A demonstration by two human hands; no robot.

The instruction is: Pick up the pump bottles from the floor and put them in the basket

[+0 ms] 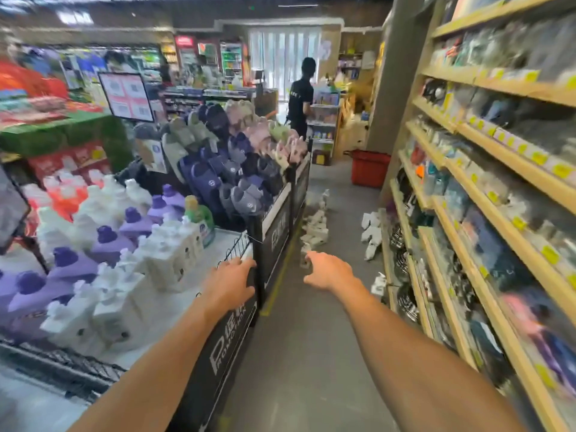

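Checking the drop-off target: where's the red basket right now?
Head view: the red basket sits on the floor far down the aisle, right of centre, beside the grey pillar, beyond the white pump bottles.

Head-height view down shop aisle (311, 353)

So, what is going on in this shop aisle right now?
A person stands in the aisle, holding nothing. The left hand rests on the corner of a black promotion bin; the right hand is stretched forward, open. White pump bottles lie scattered on the floor ahead, and the red basket stands further down the aisle. None has been picked up yet.
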